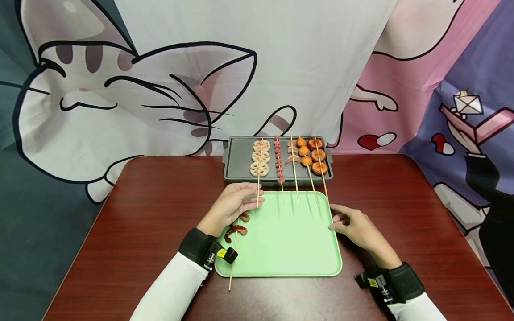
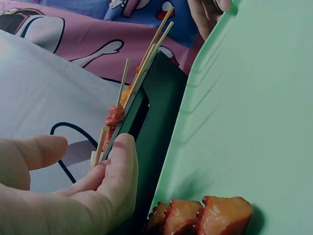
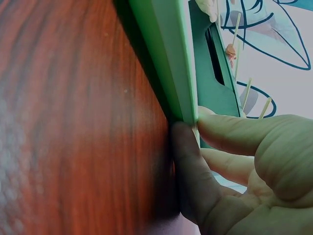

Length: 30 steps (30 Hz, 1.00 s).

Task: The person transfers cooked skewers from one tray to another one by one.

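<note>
My left hand (image 1: 236,203) is at the left rim of the green tray (image 1: 289,249), by the bare stick of a lotus root skewer (image 1: 259,157). In the left wrist view its thumb stands apart from its fingers (image 2: 120,166), with the stick's end just beyond. Below that hand, a tentacle skewer (image 1: 236,230) with reddish-brown pieces lies along the tray's left side, its stick jutting past the front edge. My right hand (image 1: 355,225) pinches the tray's right rim between thumb and fingers, as the right wrist view shows.
Behind the green tray stands a dark grey grill pan (image 1: 241,156). It holds the lotus root skewer, a pink meat skewer (image 1: 278,160), a skewer of pale curved pieces (image 1: 292,151), an orange ball skewer (image 1: 304,151) and a mushroom skewer (image 1: 319,156). Their sticks overhang the tray. A cartoon curtain (image 1: 281,80) hangs behind.
</note>
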Available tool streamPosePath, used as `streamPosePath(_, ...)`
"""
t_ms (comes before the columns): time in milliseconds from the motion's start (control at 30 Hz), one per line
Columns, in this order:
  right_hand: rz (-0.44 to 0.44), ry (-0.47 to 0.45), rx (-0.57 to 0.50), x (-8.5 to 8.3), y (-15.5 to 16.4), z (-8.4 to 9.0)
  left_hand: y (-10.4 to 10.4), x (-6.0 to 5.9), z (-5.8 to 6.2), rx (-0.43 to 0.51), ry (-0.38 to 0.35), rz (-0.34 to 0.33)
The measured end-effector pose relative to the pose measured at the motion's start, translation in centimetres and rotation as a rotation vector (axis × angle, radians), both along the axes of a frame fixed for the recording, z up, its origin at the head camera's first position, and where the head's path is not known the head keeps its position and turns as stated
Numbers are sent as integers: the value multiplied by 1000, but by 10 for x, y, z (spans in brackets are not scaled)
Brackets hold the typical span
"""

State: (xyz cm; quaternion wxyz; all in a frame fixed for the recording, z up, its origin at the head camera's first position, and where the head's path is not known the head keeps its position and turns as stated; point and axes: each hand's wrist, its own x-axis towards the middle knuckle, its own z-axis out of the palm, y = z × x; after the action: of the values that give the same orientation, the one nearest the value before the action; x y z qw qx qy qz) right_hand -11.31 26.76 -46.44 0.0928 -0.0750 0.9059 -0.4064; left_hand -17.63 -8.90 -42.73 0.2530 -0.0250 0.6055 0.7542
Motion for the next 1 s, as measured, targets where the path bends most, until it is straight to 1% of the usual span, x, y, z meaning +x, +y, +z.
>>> streamPosePath(233,-3,-6,12,1,1,0,2,-2,-2,-8,32,-7)
streamPosePath(467,-4,-23,30,0,1,0,2,-4,-4,-37,61,19)
streamPosePath(733,1,-20,20,-1,0,2,2,-6,-5,-45,61,37)
streamPosePath(1000,-2,-14,34,-2,2,-2,4,-8,-6,-40,58,48)
